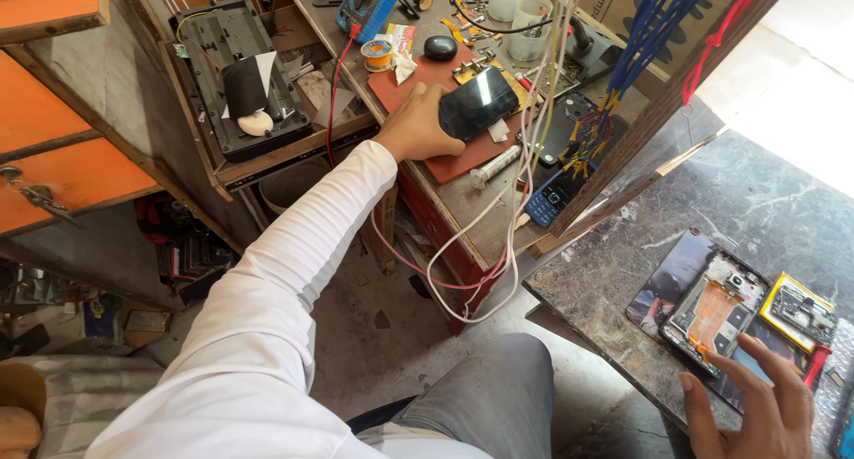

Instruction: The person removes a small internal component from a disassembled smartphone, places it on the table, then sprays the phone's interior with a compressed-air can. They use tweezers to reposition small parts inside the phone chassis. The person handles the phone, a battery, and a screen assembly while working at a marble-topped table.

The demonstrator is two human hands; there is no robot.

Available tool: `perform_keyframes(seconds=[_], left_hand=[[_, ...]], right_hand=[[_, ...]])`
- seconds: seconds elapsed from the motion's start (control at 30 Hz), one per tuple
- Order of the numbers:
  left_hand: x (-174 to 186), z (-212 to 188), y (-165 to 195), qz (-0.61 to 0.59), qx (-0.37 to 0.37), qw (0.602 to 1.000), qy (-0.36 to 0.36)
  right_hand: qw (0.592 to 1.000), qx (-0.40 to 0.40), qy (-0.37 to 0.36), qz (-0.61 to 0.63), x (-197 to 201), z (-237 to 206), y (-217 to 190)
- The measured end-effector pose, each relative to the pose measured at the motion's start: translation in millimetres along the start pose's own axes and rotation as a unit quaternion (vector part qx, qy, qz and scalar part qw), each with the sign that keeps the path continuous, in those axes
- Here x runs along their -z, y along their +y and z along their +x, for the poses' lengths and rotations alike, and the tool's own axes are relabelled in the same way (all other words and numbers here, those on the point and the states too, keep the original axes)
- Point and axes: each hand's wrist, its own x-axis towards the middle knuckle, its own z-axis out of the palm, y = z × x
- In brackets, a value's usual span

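We reach our left hand out across the cluttered wooden workbench, long white sleeve stretched full, and close its fingers around the near end of a glossy black smartphone with a dark screen. The phone lies tilted on a rust-red rubber work mat; whether it has left the mat we cannot tell. Our right hand is spread open and holds nothing, fingers splayed flat on the dark marble counter, fingertips just beside an opened phone chassis with an orange flex strip. A yellow-edged circuit board lies next to that chassis.

We judge the step in hand to be the grasp on the black phone. A next move would call for a firm grip along its edges, then a carry past the bundle of white and red cables hanging between bench and counter, which could snag.

Also on the bench: 1 blue keypad phone near the front edge, a clear plastic syringe beside the mat, a small spool of solder wire, a blue multimeter, and 2 clear plastic cups at the back.
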Motion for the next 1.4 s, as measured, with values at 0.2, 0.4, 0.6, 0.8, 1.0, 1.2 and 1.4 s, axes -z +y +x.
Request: perform_keyframes(seconds=[0.2, 0.4, 0.6, 0.8, 1.0, 1.2, 1.4], left_hand=[[-16.1, 7.3, 16.1, 0.053, 0.003, 0.999, -0.012], [-15.3, 7.2, 12.5, 0.09, 0.022, 0.996, -0.017], [-24.6, -3.1, 34.0, 0.08, -0.109, 0.985, 0.107], [-40.5, 10.7, 69.8, 0.073, -0.168, 0.98, 0.082], [-51.1, 26.7, 85.7, 0.053, -0.141, 0.984, 0.098], [-41.4, 35.4, 82.3, -0.076, -0.095, 0.983, 0.139], [-24.0, 46.7, 63.5, -0.08, -0.141, 0.969, 0.189]], right_hand=[[1.0, 0.013, 0.005, -0.007, -4.2, -0.3, 20.1], [1.0, 0.004, 0.0, 0.002, -6.3, -6.2, 26.7], [1.0, 0.01, -0.003, -0.006, -10.7, -7.8, 25.0], [0.999, -0.007, 0.024, 0.042, -4.8, -12.5, 10.5], [0.998, -0.008, 0.031, 0.057, -0.4, -14.0, 14.7], [0.997, -0.004, 0.029, 0.07, -9.8, -20.1, 29.2], [0.998, -0.008, 0.018, 0.052, -18.5, -21.3, 37.2]])
